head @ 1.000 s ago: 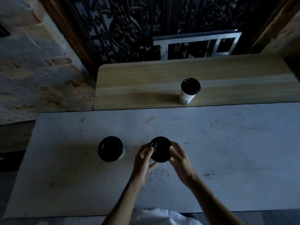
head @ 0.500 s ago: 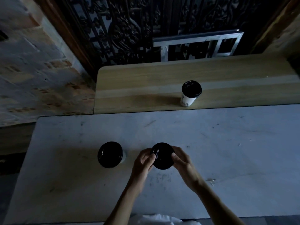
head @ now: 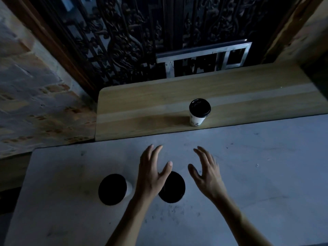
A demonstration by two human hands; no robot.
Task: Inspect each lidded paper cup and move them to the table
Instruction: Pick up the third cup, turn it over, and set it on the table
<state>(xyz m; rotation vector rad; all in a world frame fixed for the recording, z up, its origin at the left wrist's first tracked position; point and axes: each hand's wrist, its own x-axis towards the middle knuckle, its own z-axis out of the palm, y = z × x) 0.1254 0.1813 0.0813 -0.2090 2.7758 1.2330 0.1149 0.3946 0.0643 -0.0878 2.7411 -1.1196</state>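
Two white paper cups with black lids stand on the grey table [head: 248, 174]: one at the left [head: 112, 189], one in the middle [head: 174, 187], partly behind my left hand. A third lidded cup [head: 199, 111] stands upright on the wooden counter [head: 142, 107] beyond the table. My left hand [head: 152, 173] hovers above and just left of the middle cup, fingers spread, holding nothing. My right hand [head: 206, 173] is to the right of that cup, also open and empty.
A brick wall [head: 35, 103] runs along the left. Behind the counter is a dark carved screen [head: 133, 41] with a metal frame [head: 204, 57] leaning on it. Small dark specks lie on the table near my arms.
Both hands let go of the middle cup, which now stands on the table, and moved up and forward with fingers spread.
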